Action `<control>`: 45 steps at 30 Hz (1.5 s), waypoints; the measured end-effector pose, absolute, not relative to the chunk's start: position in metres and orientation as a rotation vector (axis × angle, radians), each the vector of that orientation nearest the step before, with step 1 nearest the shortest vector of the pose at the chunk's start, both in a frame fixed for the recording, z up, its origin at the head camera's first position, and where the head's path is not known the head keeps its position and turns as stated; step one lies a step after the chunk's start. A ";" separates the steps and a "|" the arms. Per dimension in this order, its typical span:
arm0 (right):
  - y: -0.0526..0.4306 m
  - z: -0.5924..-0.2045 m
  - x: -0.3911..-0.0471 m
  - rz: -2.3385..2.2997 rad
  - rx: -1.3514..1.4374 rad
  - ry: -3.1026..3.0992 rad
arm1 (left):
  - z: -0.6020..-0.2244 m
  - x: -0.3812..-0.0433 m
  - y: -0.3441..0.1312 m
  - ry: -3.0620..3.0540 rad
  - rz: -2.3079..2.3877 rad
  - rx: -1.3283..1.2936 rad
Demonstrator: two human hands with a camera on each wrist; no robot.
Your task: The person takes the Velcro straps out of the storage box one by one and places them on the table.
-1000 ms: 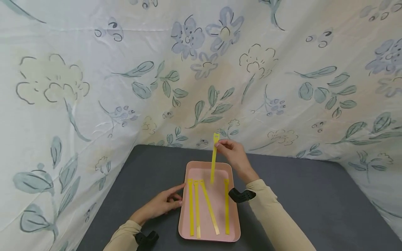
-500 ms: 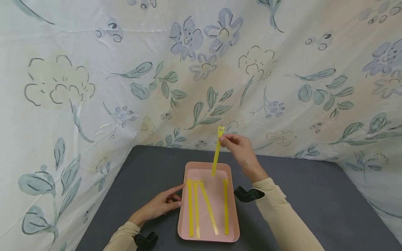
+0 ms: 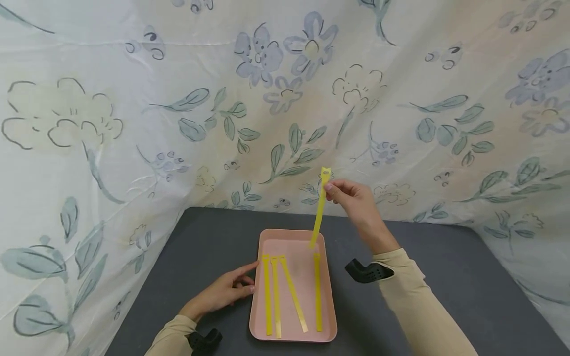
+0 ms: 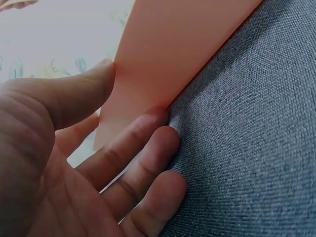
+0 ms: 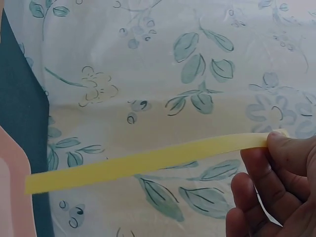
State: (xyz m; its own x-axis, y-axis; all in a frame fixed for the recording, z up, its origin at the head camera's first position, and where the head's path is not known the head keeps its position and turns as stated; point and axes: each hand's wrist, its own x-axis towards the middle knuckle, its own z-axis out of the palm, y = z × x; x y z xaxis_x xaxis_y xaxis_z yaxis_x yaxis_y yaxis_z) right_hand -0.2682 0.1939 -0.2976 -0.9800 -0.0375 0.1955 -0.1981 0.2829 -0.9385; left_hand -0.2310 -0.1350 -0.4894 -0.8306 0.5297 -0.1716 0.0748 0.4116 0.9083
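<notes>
My right hand [image 3: 358, 205] pinches a yellow cable tie [image 3: 318, 212] between thumb and forefinger, just below its slotted head. The tie hangs slanting down, its lower end overlapping the far right rim of a pink tray [image 3: 291, 235] in the head view. In the right wrist view the flat, slightly bowed tie [image 5: 123, 163] runs across the frame. My left hand [image 3: 222, 291] rests at the tray's left side, its thumb and forefinger touching the outer wall [image 4: 173, 44] and the other fingers loosely bent on the dark cloth. Several cable ties [image 3: 291, 296] lie lengthwise in the tray, one slanted.
A dark grey cloth-covered table [image 3: 427, 287] carries the tray. White fabric printed with flowers and leaves [image 3: 267, 123] hangs behind and at both sides. Black wrist mounts [image 3: 367, 272] sit on both sleeves.
My right hand has risen and moved right with the cable tie, lifting its lower end from over the tray's middle to near the far right rim. The left hand stays beside the tray.
</notes>
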 end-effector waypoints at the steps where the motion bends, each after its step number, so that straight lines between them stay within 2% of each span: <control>1: 0.196 -0.296 -0.267 1.789 0.220 -2.402 | -0.489 -0.231 -0.135 2.237 1.405 0.513; 30: 0.265 -0.273 -0.232 1.711 0.159 -2.324 | -0.485 -0.231 -0.137 2.192 1.384 0.550; 37: 0.274 -0.279 -0.233 1.697 0.228 -2.349 | -0.488 -0.234 -0.137 2.213 1.391 0.529; 45: 0.281 -0.298 -0.235 1.664 0.164 -2.494 | -0.488 -0.235 -0.133 2.194 1.407 0.539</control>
State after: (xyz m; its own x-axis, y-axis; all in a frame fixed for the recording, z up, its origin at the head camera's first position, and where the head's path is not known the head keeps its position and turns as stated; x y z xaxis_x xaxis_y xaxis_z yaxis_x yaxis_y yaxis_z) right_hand -0.2347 0.2814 -0.2982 -0.9844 -0.0136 0.1756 -0.1674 0.3829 -0.9085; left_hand -0.2353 -0.1331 -0.4883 -0.8095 0.5592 -0.1788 0.0706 0.3950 0.9160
